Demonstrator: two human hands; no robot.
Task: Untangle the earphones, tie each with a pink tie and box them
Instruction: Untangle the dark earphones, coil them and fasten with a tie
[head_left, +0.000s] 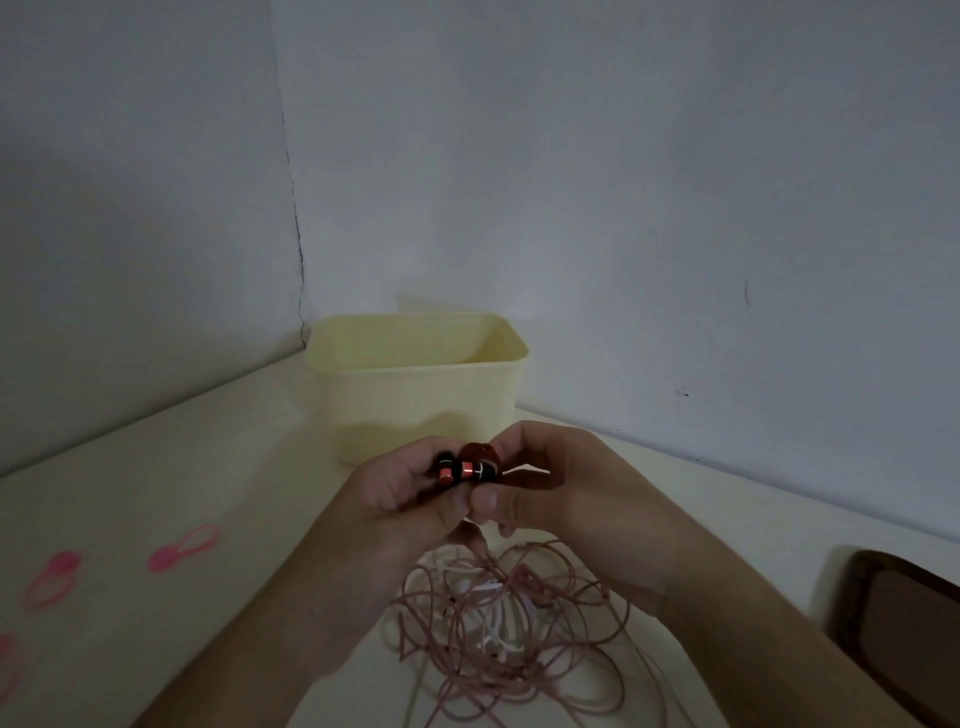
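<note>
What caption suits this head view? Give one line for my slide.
Both hands, left hand and right hand, pinch red earbuds above tangled cords, yellow box behind.

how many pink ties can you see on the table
3, all left of the hands: one pink tie nearest the cream box, one further left, one cut off by the frame's left edge. Others may lie outside the view.

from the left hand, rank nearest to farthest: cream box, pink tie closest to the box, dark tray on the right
From the left hand:
1. Cream box, just behind the hands.
2. Pink tie, on the table to the left.
3. Dark tray, at the far right edge.
</note>
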